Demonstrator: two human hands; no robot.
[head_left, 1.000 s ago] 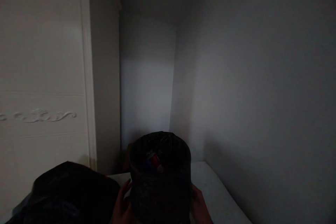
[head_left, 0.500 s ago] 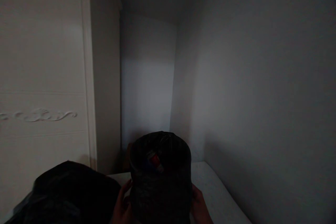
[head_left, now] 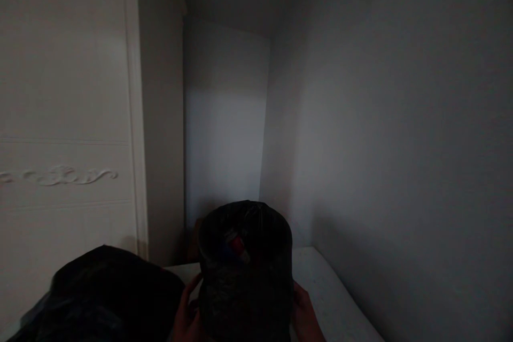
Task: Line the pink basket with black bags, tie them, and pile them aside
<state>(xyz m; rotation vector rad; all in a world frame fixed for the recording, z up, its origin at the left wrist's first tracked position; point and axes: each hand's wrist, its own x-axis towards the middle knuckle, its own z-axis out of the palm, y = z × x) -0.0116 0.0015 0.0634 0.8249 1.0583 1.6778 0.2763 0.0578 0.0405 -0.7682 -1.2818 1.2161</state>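
Between my two hands is a trash bin (head_left: 246, 299) lined with a black plastic bag, its round mouth tilted toward me. Inside it a small red, white and blue item (head_left: 237, 245) shows dimly; its kind is too dark to make out. My left hand (head_left: 187, 312) is pressed round the bin's left side, thumb and fingers partly visible. On the opposite side my right hand (head_left: 305, 314) grips the wall, with its fingertips hidden behind the bin. Dim light hides the lower part of the bin.
A dark plastic bag (head_left: 108, 294) bulges at the lower left, close to my left hand. Under the bin lies a pale, mattress-like surface (head_left: 328, 283) against the grey wall (head_left: 401, 144). A white wardrobe (head_left: 64, 91) with carved trim stands on the left.
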